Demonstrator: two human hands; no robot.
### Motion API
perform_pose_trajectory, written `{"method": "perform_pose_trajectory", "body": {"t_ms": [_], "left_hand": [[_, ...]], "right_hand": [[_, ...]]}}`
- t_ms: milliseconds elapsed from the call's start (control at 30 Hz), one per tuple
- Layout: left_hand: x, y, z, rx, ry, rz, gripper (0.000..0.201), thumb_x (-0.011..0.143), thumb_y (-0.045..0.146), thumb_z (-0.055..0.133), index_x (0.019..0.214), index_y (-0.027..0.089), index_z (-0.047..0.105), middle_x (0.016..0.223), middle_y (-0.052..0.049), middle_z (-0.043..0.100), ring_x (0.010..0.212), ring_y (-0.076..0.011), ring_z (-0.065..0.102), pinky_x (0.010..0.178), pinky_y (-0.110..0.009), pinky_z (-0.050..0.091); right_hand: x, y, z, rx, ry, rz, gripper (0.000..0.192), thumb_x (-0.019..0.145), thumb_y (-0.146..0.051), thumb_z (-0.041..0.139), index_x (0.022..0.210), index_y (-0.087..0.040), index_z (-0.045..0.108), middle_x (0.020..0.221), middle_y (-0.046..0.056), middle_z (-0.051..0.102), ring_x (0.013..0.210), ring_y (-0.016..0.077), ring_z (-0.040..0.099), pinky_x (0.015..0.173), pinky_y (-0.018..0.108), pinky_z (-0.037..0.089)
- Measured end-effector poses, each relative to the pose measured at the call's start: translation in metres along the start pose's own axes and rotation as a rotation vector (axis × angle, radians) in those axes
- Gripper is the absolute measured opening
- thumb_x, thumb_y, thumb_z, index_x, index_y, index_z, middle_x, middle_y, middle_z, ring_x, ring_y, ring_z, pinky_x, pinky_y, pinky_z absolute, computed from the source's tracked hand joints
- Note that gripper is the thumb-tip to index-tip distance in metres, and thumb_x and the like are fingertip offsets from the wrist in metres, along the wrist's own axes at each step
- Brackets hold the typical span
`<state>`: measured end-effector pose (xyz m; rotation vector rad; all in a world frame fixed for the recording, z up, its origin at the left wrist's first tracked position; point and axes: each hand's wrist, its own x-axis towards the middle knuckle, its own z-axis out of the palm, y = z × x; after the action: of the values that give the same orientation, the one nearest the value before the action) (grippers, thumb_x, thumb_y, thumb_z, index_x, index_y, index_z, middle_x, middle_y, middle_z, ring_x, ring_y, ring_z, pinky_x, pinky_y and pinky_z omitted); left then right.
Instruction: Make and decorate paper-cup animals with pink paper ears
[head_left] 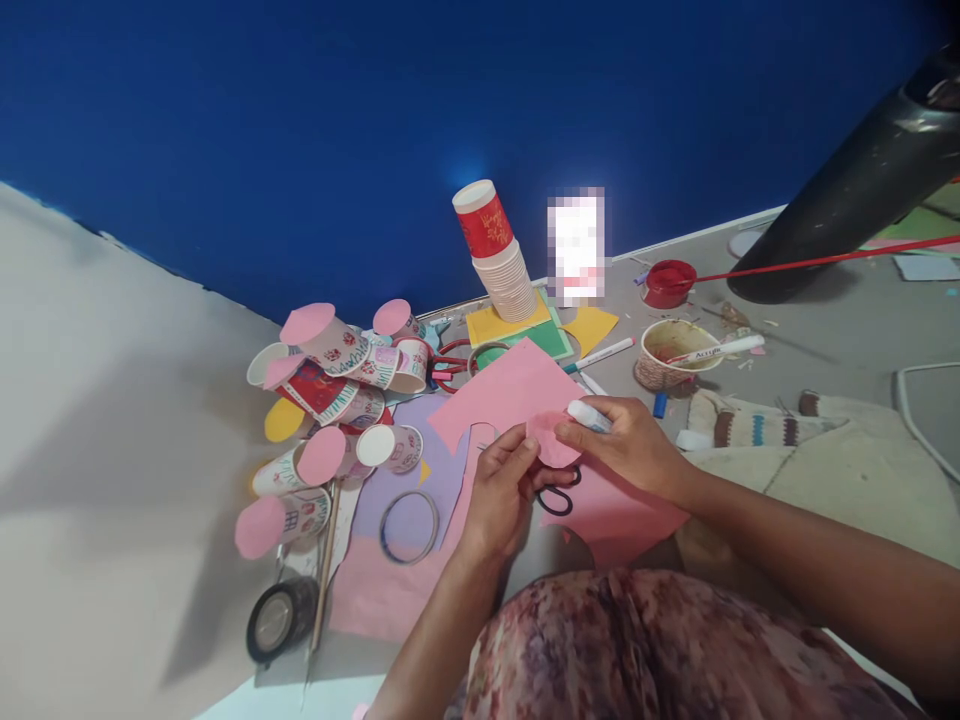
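Note:
My left hand (506,470) pinches a round piece of pink paper (553,440) by its left edge. My right hand (626,440) is closed around a small white tube (589,416) with bluish marks, and its thumb and finger touch the right side of the pink paper circle. The tube's lower part is hidden in the palm. Just below the hands show the black handles of a pair of scissors (556,501). Pink paper sheets (510,392) with cut edges lie under and behind the hands.
Decorated paper cups (337,340) with pink paper tops crowd the left. A tall cup stack (495,250) stands at the back. A paint-stained cup (675,350) holds a marker, near a red container (669,284). Tape rolls (409,526) lie left; a dark cylinder (832,200) leans right.

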<state>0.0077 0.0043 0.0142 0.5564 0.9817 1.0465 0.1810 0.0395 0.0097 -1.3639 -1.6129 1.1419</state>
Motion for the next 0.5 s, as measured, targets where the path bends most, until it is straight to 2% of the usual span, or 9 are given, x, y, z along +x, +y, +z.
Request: {"method": "perform_pose_trajectory", "body": {"t_ms": [100, 200, 333, 400, 500], "left_hand": [[0.001, 0.001, 0.000, -0.021, 0.029, -0.008, 0.030, 0.073, 0.037, 0.088, 0.082, 0.014, 0.072, 0.078, 0.000, 0.073, 0.064, -0.0183, 0.077, 0.075, -0.033, 0.067], [0.001, 0.002, -0.001, -0.028, 0.010, -0.028, 0.027, 0.075, 0.033, 0.083, 0.089, 0.012, 0.073, 0.085, -0.005, 0.077, 0.075, -0.0226, 0.079, 0.082, -0.038, 0.068], [0.002, 0.001, -0.003, -0.112, -0.037, -0.088, 0.025, 0.076, 0.024, 0.077, 0.097, 0.012, 0.072, 0.096, -0.011, 0.080, 0.088, -0.0293, 0.080, 0.087, -0.047, 0.066], [0.001, 0.002, -0.004, -0.203, -0.057, -0.135, 0.024, 0.078, 0.026, 0.075, 0.098, 0.013, 0.070, 0.099, -0.013, 0.081, 0.093, -0.0325, 0.080, 0.086, -0.049, 0.065], [0.001, 0.005, -0.005, -0.334, -0.035, -0.172, 0.021, 0.084, 0.033, 0.073, 0.095, 0.016, 0.068, 0.106, -0.016, 0.081, 0.100, -0.0353, 0.079, 0.085, -0.049, 0.064]], "right_hand": [[0.001, 0.002, -0.001, 0.062, -0.008, 0.032, 0.036, 0.085, -0.052, 0.066, 0.071, -0.019, 0.065, 0.065, -0.003, 0.058, 0.065, 0.0147, 0.050, 0.061, 0.026, 0.041], [0.001, 0.004, -0.003, 0.147, -0.030, 0.055, 0.038, 0.085, -0.055, 0.068, 0.078, -0.018, 0.071, 0.069, -0.001, 0.063, 0.068, 0.0157, 0.054, 0.066, 0.028, 0.043], [0.001, 0.007, -0.001, 0.284, -0.071, 0.120, 0.046, 0.086, -0.063, 0.069, 0.082, -0.018, 0.070, 0.062, -0.003, 0.057, 0.059, 0.0141, 0.051, 0.059, 0.029, 0.042], [0.001, 0.011, 0.000, 0.374, -0.082, 0.143, 0.051, 0.087, -0.068, 0.066, 0.093, -0.018, 0.071, 0.058, -0.005, 0.053, 0.053, 0.0142, 0.050, 0.055, 0.029, 0.042], [0.002, 0.016, 0.001, 0.467, -0.057, 0.119, 0.060, 0.094, -0.073, 0.052, 0.106, -0.017, 0.070, 0.057, -0.007, 0.046, 0.050, 0.0148, 0.049, 0.053, 0.030, 0.045]]}}
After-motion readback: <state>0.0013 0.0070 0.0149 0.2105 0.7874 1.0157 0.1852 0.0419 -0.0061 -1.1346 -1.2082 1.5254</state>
